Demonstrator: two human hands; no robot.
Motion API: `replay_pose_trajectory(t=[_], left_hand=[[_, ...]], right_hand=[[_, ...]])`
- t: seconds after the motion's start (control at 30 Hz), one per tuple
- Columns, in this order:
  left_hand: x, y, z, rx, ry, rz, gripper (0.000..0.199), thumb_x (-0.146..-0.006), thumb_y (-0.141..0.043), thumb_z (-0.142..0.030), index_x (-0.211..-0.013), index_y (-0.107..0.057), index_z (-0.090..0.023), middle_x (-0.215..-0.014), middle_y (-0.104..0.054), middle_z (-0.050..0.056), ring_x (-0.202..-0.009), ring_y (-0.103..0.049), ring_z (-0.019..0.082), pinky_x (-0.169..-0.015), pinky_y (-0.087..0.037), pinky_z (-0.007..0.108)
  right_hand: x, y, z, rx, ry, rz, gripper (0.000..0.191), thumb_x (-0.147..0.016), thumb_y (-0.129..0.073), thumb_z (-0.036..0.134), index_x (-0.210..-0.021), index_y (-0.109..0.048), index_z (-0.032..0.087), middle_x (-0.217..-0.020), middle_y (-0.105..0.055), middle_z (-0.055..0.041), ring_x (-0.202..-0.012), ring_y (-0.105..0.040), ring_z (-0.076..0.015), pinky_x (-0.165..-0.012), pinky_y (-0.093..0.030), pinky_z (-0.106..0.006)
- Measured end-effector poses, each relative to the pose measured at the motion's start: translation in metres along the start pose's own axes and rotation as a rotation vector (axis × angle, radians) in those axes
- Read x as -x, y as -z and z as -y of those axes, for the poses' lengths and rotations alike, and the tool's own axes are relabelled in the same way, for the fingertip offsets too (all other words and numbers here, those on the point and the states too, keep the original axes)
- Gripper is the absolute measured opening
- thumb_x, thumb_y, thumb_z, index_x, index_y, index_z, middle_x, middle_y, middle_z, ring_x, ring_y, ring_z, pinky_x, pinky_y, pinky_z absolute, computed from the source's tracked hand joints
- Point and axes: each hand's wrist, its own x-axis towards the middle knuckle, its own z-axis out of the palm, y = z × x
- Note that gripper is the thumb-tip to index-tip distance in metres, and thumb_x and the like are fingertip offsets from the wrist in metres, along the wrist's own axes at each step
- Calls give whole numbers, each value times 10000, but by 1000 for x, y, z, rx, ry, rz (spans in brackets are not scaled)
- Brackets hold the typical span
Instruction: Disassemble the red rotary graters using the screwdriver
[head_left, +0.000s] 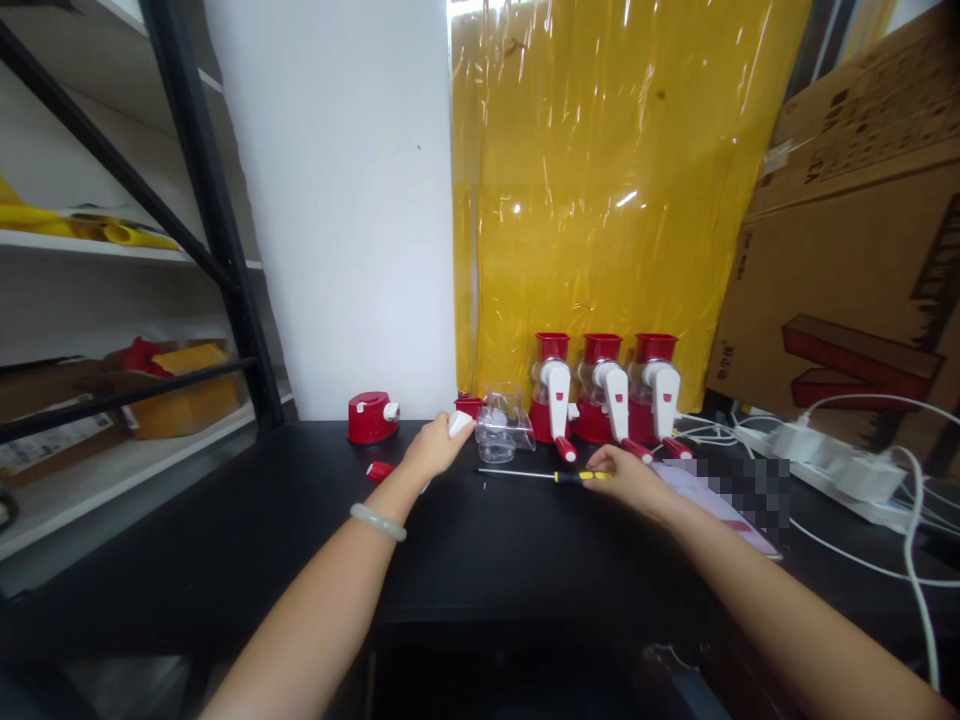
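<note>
My left hand, with a pale bangle at the wrist, is closed around a white plastic part beside a clear plastic grater housing. Most of that part is hidden by the fingers. A red crank handle lies just left of this hand, and behind it stands a red base with a white fitting. On the right, my right hand has its fingers closed on the yellow-and-black handle of a screwdriver, whose shaft points left along the tabletop. A red hopper piece is partly hidden behind the left hand.
Three red-and-white rotary graters stand in a row at the back. A flat printed sheet, a power strip with white cables and a large cardboard box are on the right. Shelving rises at left of the black table.
</note>
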Motion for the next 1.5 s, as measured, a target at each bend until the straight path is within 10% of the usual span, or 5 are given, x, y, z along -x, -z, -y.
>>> replay_pose_trajectory(t=[0.3,0.53,0.67,0.97,1.5], left_hand=[[-1,-4,1,368,30,34,499,-961,-448,-696,-944,-539,-206,-720,-659,54,-513,-662,214,-480,-513,303],[1,1,-8,523,-32,-33,531,-959,-420,-721,-965,-558,-209,-571,-565,-29,-451,-660,194,-464,-537,280],[4,-1,-12,645,-93,-113,620,-933,-371,-776,-983,-577,-194,-588,-589,-27,-417,-634,178,-416,-501,266],[4,2,0,514,-417,-632,519,-991,-368,-645,-915,-600,-187,-646,-635,17,-581,-622,194,-578,-493,304],[9,-3,-3,396,-560,-718,607,-956,-417,-721,-989,-619,-149,-769,-708,81,-631,-659,207,-581,-511,303]], right_hand=[[-13,-4,30,846,214,94,293,-801,-720,102,-1064,-616,181,-1118,-732,-160,-1079,-711,-291,-873,-494,-343],[18,-20,121,1086,335,-159,217,-1010,-454,228,-1136,-616,158,-1023,-726,-195,-953,-721,-318,-740,-499,-369],[4,-57,164,855,516,-245,201,-1021,-425,221,-1044,-616,163,-1034,-728,-170,-980,-703,-255,-787,-483,-318],[-50,-169,159,-374,332,386,388,-1024,-466,518,-756,-433,239,-521,-486,71,-423,-481,-106,-453,-393,-227],[-41,-186,134,-768,380,349,441,-930,-577,601,-721,-412,249,-537,-394,76,-457,-391,-102,-444,-321,-235]])
